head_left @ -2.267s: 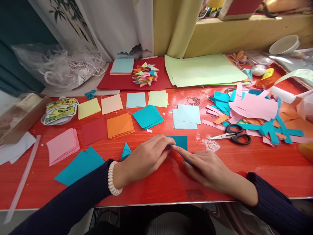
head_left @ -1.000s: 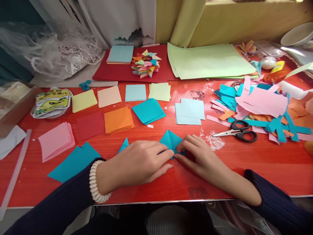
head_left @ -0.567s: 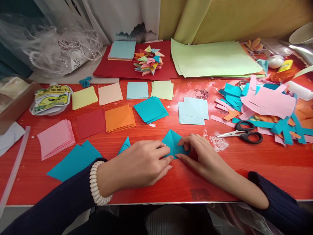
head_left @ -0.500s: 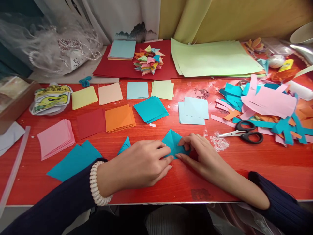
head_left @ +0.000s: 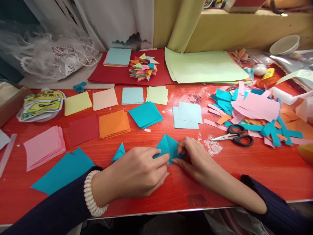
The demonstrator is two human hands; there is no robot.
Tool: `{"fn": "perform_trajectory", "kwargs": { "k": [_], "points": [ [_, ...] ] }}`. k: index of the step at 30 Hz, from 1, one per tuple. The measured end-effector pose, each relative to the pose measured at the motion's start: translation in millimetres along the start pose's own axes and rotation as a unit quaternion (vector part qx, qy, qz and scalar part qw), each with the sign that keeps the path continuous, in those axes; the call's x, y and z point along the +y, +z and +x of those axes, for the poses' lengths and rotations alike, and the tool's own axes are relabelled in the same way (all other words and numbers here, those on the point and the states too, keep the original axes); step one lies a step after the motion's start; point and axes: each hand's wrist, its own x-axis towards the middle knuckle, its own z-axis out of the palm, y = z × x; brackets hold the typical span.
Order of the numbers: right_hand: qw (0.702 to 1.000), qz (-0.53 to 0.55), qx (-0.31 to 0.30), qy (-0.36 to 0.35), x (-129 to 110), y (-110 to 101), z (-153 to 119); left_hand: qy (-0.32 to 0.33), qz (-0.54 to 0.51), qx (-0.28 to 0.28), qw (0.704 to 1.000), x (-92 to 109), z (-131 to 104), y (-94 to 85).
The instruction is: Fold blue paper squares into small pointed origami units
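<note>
A creased square of blue paper (head_left: 167, 145) lies on the red table near its front edge. My left hand (head_left: 144, 169), with a pale coiled band at the wrist, has its fingers curled onto the paper's left side, covering that part. My right hand (head_left: 193, 156) pinches the right corner between thumb and fingers. Just behind the left hand sits a small folded blue paper triangle (head_left: 118, 152). Larger blue sheets (head_left: 63, 169) lie beyond the left wrist, partly under the forearm.
Stacks of pink (head_left: 44, 147), orange (head_left: 113, 124) and blue paper squares (head_left: 146, 114) stand behind the hands. Black-handled scissors (head_left: 238, 134) lie right, beside a heap of paper scraps (head_left: 256, 107). A multicoloured folded-paper piece (head_left: 144, 68) rests on red sheets (head_left: 105, 73) at the back.
The view has shifted, so more of the back right shows and the table sits lower. Both hands stay on the blue paper, with only slight finger movement.
</note>
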Motion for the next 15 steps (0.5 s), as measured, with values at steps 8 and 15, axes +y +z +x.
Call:
{"fn": "perform_trajectory", "kwargs": {
  "k": [8, 15],
  "points": [
    [0.998, 0.035, -0.058, 0.012, -0.5, -8.9, -2.0, 0.013, 0.024, -0.032, 0.999, 3.1, -3.2, 7.3],
    [0.992, 0.072, -0.098, 0.021, 15.5, -32.0, -3.4, -0.015, -0.007, -0.027, 1.0, 3.5, -3.8, 3.8]
  ]
}}
